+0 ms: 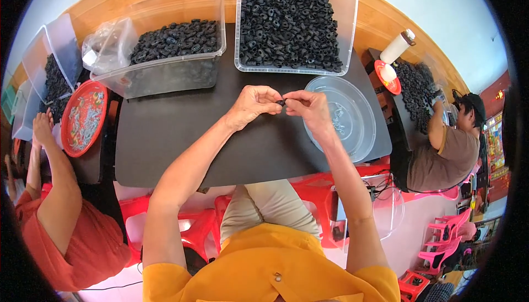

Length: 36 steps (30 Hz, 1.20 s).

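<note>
Above the middle of the dark table, my left hand (254,104) and my right hand (312,110) meet with their fingertips pinched together. Between them is a small black plastic part (282,102), mostly covered by the fingers. Both hands grip it from opposite sides. Under my right wrist sits a round clear plastic basin (361,136) with a few small, thin, pale pieces (341,119) in it. Beyond my hands stands a large clear bin (293,70) heaped with small black plastic parts (289,23) that have holes.
At the left of my table stands another clear bin (165,58) with black parts and a crumpled plastic bag (118,40). A person in red (82,241) works near a red basin (69,128). To the right, a person in brown (452,156) sits by a black heap (414,84) and a bottle (394,51).
</note>
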### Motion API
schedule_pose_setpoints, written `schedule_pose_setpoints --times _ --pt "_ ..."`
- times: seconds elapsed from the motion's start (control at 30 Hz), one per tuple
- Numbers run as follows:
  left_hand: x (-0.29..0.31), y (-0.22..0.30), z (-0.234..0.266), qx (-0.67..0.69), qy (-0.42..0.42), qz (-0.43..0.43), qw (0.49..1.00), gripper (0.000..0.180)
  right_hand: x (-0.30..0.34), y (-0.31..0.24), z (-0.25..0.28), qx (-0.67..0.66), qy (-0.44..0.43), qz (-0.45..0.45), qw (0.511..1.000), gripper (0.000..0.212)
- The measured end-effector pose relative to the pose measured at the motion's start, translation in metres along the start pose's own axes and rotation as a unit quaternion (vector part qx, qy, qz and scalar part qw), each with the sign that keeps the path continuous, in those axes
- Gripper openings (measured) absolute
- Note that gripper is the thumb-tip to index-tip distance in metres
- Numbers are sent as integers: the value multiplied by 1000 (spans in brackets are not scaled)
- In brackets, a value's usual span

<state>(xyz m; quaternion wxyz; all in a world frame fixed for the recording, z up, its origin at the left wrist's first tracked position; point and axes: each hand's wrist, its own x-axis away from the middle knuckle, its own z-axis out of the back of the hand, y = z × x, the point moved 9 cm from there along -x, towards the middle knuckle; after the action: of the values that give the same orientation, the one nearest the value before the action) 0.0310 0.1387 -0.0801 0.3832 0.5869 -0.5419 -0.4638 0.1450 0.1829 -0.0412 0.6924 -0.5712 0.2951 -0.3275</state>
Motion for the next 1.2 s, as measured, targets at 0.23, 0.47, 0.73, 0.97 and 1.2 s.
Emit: schedule_pose_setpoints --times 0.23,0.47,0.73,0.97,1.2 --pt "0 0 1 -5 2 -19 1000 17 3 -14 -1 113 24 36 993 13" --pt "-1 -2 0 -19 13 -6 1000 15 6 -25 -3 207 15 41 977 15" --pt "0 -5 -3 -72 35 -19 997 13 3 -23 -9 354 41 83 931 11" --pt "6 -1 11 -155 125 -37 979 11 0 -32 -28 440 65 122 887 11" --pt "14 7 12 -155 191 -30 969 8 7 -33 -38 445 96 194 869 13"
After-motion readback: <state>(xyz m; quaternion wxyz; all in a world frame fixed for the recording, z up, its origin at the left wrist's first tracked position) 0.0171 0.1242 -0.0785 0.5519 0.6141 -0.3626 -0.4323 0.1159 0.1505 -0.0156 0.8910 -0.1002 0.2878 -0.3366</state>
